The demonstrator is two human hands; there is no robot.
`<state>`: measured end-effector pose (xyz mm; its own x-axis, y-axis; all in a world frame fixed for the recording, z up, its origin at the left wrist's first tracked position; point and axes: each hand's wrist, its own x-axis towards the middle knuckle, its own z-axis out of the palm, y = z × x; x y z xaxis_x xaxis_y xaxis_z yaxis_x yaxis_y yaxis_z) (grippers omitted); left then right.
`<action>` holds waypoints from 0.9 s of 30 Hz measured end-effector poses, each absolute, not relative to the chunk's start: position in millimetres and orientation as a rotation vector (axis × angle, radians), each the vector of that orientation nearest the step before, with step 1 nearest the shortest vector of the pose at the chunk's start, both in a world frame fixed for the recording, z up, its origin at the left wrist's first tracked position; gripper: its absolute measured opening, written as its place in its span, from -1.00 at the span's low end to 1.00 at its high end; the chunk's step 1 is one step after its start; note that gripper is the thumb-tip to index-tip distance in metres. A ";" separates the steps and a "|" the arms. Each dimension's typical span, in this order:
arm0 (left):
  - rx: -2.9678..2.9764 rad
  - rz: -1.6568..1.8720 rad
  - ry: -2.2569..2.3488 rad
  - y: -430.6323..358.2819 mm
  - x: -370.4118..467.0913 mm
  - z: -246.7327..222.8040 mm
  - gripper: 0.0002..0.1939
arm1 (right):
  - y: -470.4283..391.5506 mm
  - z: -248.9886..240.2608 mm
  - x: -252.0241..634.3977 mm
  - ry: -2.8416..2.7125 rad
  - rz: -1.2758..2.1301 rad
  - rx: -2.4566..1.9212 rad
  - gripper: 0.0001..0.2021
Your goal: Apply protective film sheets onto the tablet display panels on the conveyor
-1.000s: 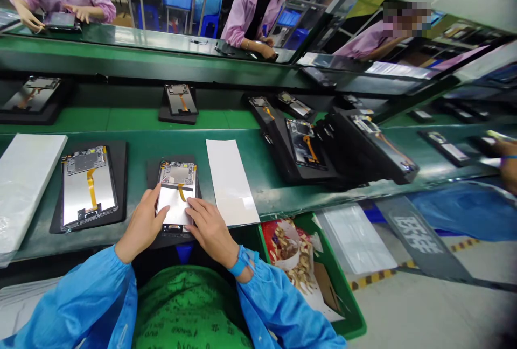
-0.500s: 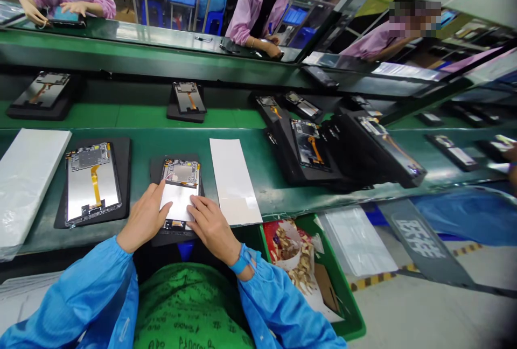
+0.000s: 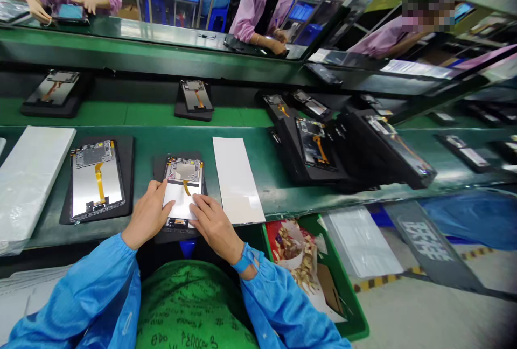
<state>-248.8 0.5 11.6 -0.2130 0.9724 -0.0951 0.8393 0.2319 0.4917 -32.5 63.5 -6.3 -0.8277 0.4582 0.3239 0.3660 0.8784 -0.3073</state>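
An opened tablet point(image 3: 176, 208) lies on a dark foam pad point(image 3: 159, 237) at the bench edge before me, with its circuit board at the top and a bright panel below. My left hand point(image 3: 148, 213) grips its left side, index finger along the edge and thumb on the panel. From the right, my right hand point(image 3: 216, 229) holds the opposite side, fingertips bent onto the panel. An orange ribbon cable point(image 3: 186, 187) runs from the board towards the right fingertips; whether they touch its end I cannot tell. Left of it, another opened tablet point(image 3: 97, 181) rests on its own dark pad.
A white sheet stack point(image 3: 34, 185) lies at left, a white strip point(image 3: 238, 179) at right. Dark pads with opened tablets point(image 3: 317, 144) pile up further right. Beyond runs a green conveyor point(image 3: 145, 114) carrying tablets. A green bin point(image 3: 357, 316) stands below. Co-workers in pink point(image 3: 258, 7) sit opposite.
The orange ribbon cable now shows over the panel beside my right fingertips; it was not visible before. My hands keep nearly the same grip, while the whole view has shifted slightly.
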 end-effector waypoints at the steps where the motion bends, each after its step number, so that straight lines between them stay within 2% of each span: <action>1: 1.676 0.456 2.134 0.7 -248.3 12.7 -0.44 | 63.3 -5.4 -32.6 -2.661 0.310 -0.606 -0.68; 15: 1.784 0.293 2.238 -2.7 -244.2 12.5 -0.45 | 66.2 -10.0 -29.0 -2.720 0.300 -0.583 -0.67; 18: 1.734 0.475 2.404 -10.8 -248.9 -10.5 -0.34 | 65.7 -10.1 -23.1 -2.672 0.459 -0.750 -0.63; 21: 1.589 0.809 2.433 -16.7 -246.8 -36.9 -0.25 | 60.2 -14.4 -16.5 -2.618 0.634 -1.047 -0.47; 24: 1.284 1.191 2.283 -15.3 -236.5 -49.0 -0.16 | 60.0 -14.5 -6.3 -2.704 0.808 -1.081 -0.34; 27: 0.904 1.358 1.924 -8.0 -229.8 -41.7 -0.04 | 75.3 5.1 11.4 -2.777 0.940 -0.959 -0.31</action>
